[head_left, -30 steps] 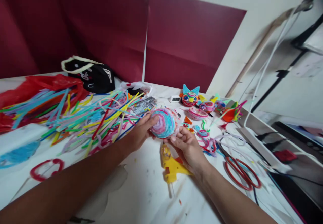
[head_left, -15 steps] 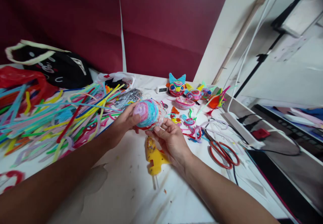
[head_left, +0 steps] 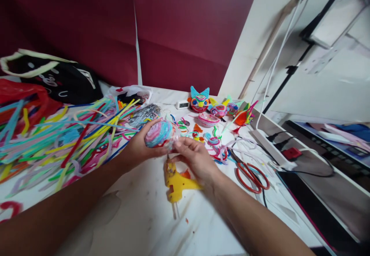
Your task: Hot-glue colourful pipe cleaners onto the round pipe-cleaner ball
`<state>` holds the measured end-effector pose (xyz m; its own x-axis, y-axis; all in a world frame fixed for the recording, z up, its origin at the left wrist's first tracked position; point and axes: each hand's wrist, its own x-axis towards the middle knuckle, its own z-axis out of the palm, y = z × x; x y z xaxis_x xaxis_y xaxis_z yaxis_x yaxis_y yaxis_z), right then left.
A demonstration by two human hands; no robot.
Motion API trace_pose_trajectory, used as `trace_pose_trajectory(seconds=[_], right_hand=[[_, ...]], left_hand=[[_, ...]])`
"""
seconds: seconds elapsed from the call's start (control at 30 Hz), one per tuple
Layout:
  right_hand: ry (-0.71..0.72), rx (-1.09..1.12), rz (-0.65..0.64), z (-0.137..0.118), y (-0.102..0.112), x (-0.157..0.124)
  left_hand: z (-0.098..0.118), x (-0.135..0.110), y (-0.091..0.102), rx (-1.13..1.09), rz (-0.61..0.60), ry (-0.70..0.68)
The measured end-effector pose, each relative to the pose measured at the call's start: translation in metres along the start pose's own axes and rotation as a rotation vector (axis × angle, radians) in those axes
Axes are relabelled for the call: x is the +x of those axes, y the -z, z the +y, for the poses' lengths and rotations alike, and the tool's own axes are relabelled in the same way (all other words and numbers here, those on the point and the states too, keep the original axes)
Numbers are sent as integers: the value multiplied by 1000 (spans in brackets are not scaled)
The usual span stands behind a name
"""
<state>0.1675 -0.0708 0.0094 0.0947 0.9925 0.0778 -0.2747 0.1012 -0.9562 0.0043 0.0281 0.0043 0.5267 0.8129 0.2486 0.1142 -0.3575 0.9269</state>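
Note:
My left hand (head_left: 140, 144) is wrapped round a ball (head_left: 158, 133) covered in coiled pink, lilac and blue pipe cleaners. At the ball's right edge, the thumb and fingers of my right hand (head_left: 192, 154) are pinched on a small translucent bit; whether it belongs to the ball I cannot tell. Below my hands a yellow glue gun (head_left: 177, 184) lies on the white table, its nozzle pointing away from me. Beyond the right hand are curled pipe-cleaner pieces (head_left: 214, 138) and a pink coiled dish (head_left: 208, 119).
A heap of loose pipe cleaners (head_left: 72, 140) covers the left side. Red-handled scissors (head_left: 253, 177) lie at right, near a power strip (head_left: 271, 150). A cat-eared figure (head_left: 199, 100) and a small white digital clock (head_left: 182, 104) stand at the back. A black bag (head_left: 60, 81) sits back left.
The ball has tilted and shifted slightly left in my left hand. My right hand's fingers have drawn into a pinch at its edge. The view has swung a little to the right.

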Motion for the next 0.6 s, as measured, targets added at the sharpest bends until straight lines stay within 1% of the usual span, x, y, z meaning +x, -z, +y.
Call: trace_pose_trajectory(seconds=[0.07, 0.13, 0.2, 0.27, 0.33, 0.4, 0.47, 0.6], right_hand=[[30, -194, 37, -19, 20, 5], [78, -381, 101, -39, 46, 8], [107, -572, 166, -56, 74, 6], [109, -777, 222, -66, 98, -1], [69, -997, 228, -68, 115, -8], [14, -1218, 222, -63, 124, -10], [-36, -1412, 213, -55, 128, -6], [-96, -1669, 175, -40, 128, 20]], left_hand=[[3, 1, 1, -15, 42, 25], [3, 3, 3, -11, 71, 58], [0, 6, 4, 39, 78, 85], [-5, 8, 5, 130, 79, 98], [-9, 10, 6, 249, 69, 91], [-11, 10, 6, 348, 56, 67], [-12, 9, 5, 399, 51, 41], [-10, 9, 5, 425, 67, 8]])
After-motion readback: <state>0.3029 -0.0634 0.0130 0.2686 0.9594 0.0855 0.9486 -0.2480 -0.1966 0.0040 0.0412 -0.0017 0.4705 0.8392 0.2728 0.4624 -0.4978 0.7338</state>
